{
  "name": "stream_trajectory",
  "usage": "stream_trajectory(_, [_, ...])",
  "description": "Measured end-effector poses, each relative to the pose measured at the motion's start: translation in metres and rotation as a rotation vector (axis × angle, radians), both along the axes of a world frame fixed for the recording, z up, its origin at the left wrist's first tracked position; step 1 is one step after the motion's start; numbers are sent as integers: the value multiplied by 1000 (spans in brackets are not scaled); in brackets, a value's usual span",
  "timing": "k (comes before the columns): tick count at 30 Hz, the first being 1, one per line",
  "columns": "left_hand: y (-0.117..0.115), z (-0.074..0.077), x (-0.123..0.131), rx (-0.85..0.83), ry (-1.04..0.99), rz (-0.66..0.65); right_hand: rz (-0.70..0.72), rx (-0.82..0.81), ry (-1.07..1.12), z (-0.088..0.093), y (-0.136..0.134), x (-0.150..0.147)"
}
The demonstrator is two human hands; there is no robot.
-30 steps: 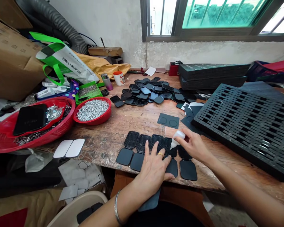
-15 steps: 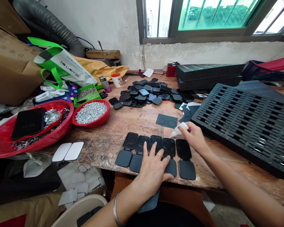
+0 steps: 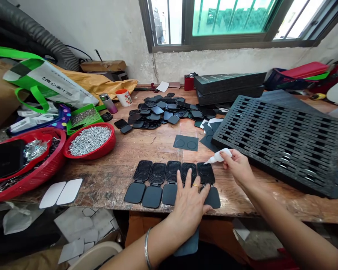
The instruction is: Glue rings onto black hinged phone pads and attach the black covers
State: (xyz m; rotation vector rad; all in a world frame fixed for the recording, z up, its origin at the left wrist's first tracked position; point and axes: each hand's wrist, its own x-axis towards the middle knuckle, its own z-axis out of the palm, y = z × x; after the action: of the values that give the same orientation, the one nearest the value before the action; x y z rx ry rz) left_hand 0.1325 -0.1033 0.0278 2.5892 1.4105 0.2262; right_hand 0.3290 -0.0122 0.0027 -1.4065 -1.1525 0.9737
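A row of several open black hinged cases [image 3: 157, 182] lies along the front edge of the wooden table [image 3: 121, 176]. My left hand [image 3: 190, 204] lies flat on the right end of this row, fingers spread, a ring on one finger. My right hand [image 3: 238, 167] is closed round a small white squeeze bottle [image 3: 219, 156]. The bottle's nozzle points left and down, just above the far edge of the rightmost case [image 3: 205, 173].
A loose pile of black case parts [image 3: 160, 110] lies further back, with a dark sheet [image 3: 186, 143] before it. A black slotted tray [image 3: 278, 133] fills the right. Red baskets of metal parts [image 3: 88, 138] [image 3: 22, 161] stand left, white pads [image 3: 60, 193] near the edge.
My right hand lifted the bottle off the cases and drew it back to the right. The view swung right. My left hand stayed pressed on the row.
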Motion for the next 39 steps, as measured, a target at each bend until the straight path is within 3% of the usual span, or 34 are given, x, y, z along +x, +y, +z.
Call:
stream_trajectory(9, [3,2,0,18,46,-15,57,153,-368,15,4,-11])
stream_trajectory(13, [4,0,0,30,45,-7,167,240,-723,34,-4,-4])
stream_trajectory(16, [3,1,1,35,40,-4,272,192,-783,45,-13,-3])
stream_trajectory(20, [3,3,1,37,42,-12,335,160,-755,44,-19,-15])
stream_trajectory(26, [3,3,-1,51,33,-21,270,243,-714,34,-5,-37])
stream_trajectory(33, [4,5,-1,38,35,-26,152,200,-687,30,12,-16])
stream_trajectory(36, [4,5,0,43,32,-26,120,120,-488,26,4,1])
stream_trajectory(39, [4,4,1,41,21,-13,30,26,-53,25,-9,15])
